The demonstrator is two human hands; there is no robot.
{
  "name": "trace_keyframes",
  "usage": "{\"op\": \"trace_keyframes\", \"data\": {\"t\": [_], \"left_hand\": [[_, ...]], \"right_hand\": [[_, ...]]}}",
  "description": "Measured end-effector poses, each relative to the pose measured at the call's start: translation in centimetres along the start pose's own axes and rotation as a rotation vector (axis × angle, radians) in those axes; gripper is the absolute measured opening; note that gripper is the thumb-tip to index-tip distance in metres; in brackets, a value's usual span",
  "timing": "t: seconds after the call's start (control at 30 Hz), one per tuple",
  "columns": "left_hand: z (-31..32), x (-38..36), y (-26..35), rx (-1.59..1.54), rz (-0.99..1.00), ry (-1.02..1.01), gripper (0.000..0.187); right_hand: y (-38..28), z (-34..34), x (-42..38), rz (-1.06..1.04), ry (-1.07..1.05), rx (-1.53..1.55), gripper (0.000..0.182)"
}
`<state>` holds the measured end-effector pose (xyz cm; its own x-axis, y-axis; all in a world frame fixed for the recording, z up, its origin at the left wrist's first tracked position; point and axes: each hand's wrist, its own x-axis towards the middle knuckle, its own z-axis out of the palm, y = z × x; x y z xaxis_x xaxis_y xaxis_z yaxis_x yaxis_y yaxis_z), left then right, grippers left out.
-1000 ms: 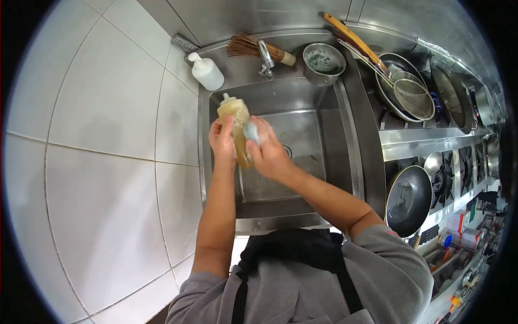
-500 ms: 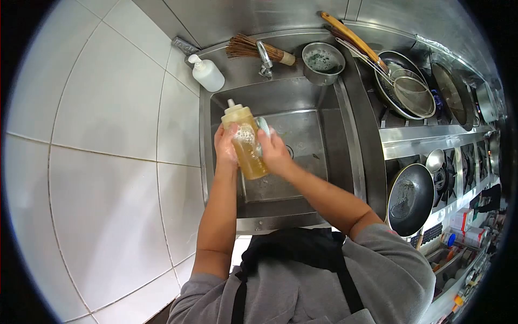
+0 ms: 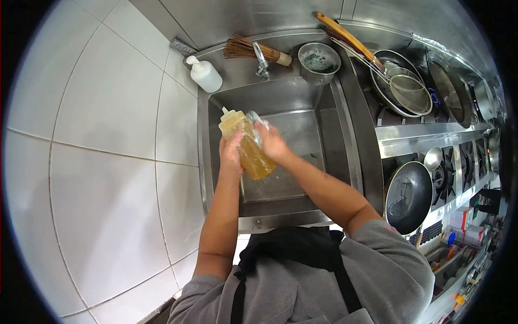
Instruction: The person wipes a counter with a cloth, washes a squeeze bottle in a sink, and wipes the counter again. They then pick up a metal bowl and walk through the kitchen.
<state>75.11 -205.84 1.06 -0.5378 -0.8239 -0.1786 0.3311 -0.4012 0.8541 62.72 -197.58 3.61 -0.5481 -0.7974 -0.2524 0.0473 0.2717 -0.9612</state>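
Observation:
A squeeze bottle point(image 3: 252, 156) of yellow-brown liquid is held over the steel sink point(image 3: 291, 191), tilted with its nozzle toward the upper left. My left hand point(image 3: 231, 153) is closed around the bottle's left side. On the other side, my right hand point(image 3: 272, 142) presses a pale, soapy scrubbing pad point(image 3: 253, 119) against the bottle near its shoulder. The pad is blurred and partly covered by my fingers. Suds show on the bottle and hands.
Behind the sink stand a white pump bottle point(image 3: 205, 75), a faucet point(image 3: 261, 60), a twig brush point(image 3: 253, 49) and a metal pot point(image 3: 319, 60) with greenish suds. On the stove to the right are a strainer point(image 3: 408, 93) and a frying pan point(image 3: 410, 198). Tiled wall point(image 3: 102, 205) borders the left.
The bottle has tilted a little more, its nozzle shifting left. My right hand has moved the pad slightly up and left along it; my left hand has moved slightly down.

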Motion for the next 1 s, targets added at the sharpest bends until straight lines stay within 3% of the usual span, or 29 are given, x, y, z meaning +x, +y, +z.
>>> {"op": "trace_keyframes", "data": {"t": [0.03,0.07,0.1,0.13,0.2,0.27,0.33,0.4,0.53,0.6,0.63,0.7,0.73,0.8,0.83,0.9,0.93,1.0], "left_hand": [[-2.2,1.2,-0.4,-0.072,-0.036,-0.076,0.047],[-3.4,2.0,-0.5,-0.141,-0.069,-0.156,0.045],[-2.2,1.3,0.4,-0.082,-0.048,-0.048,0.044],[-2.1,1.1,0.6,-0.078,-0.053,-0.043,0.044],[-2.0,1.1,0.7,0.258,-0.129,0.050,0.047],[-1.6,0.3,-0.8,0.268,-0.037,-0.041,0.055],[-1.0,0.0,-1.8,0.167,0.189,-0.168,0.055],[0.3,-1.5,-0.9,0.229,0.073,-0.068,0.055],[-1.8,0.0,-0.8,0.042,-0.024,-0.111,0.047],[-2.4,0.9,-0.7,-0.037,-0.078,-0.103,0.045],[-2.4,1.1,-0.8,0.004,-0.108,-0.030,0.044],[-2.4,0.3,-1.3,0.063,-0.161,0.015,0.047],[-2.3,0.0,-1.4,0.069,-0.167,0.014,0.047],[-1.2,-0.3,-1.4,-0.043,-0.107,-0.053,0.046],[-0.5,-0.7,-1.7,0.168,-0.006,0.001,0.049],[-0.2,-1.0,-0.7,0.249,-0.010,-0.062,0.052],[-0.1,-1.0,-0.2,0.333,-0.017,-0.130,0.055],[-0.7,-0.8,0.0,0.263,-0.011,-0.148,0.057]], "right_hand": [[1.0,0.9,-1.4,-0.004,-0.008,-0.003,0.039],[2.0,2.0,-2.9,-0.323,0.080,0.017,0.037],[1.9,2.5,-3.9,-0.636,0.171,0.042,0.038],[1.9,2.4,-4.3,-0.630,0.170,0.046,0.038],[-0.2,1.4,-5.5,-0.833,0.108,-0.325,0.042],[0.1,1.9,-3.1,-0.837,0.193,-0.211,0.041],[-1.2,1.2,-0.6,-0.855,0.267,-0.101,0.041],[-2.6,-0.3,-0.2,-0.072,-0.054,0.198,0.041],[1.2,1.4,0.8,0.124,0.008,-0.066,0.040],[2.0,2.5,-2.3,-0.212,0.082,-0.204,0.041],[2.0,2.7,-2.9,-0.212,0.082,-0.205,0.041],[1.3,2.8,-4.9,-0.868,0.252,-0.750,0.043],[1.9,3.3,-4.4,-0.861,0.255,-0.746,0.043],[2.7,3.6,-1.6,-0.720,0.355,-0.201,0.045],[3.1,3.1,-0.4,-0.719,0.354,-0.203,0.045],[3.3,1.8,1.6,-0.067,-0.119,0.400,0.048],[3.6,1.8,1.8,-0.068,-0.119,0.400,0.048],[4.2,1.7,1.9,0.228,-0.099,0.146,0.051]]}}
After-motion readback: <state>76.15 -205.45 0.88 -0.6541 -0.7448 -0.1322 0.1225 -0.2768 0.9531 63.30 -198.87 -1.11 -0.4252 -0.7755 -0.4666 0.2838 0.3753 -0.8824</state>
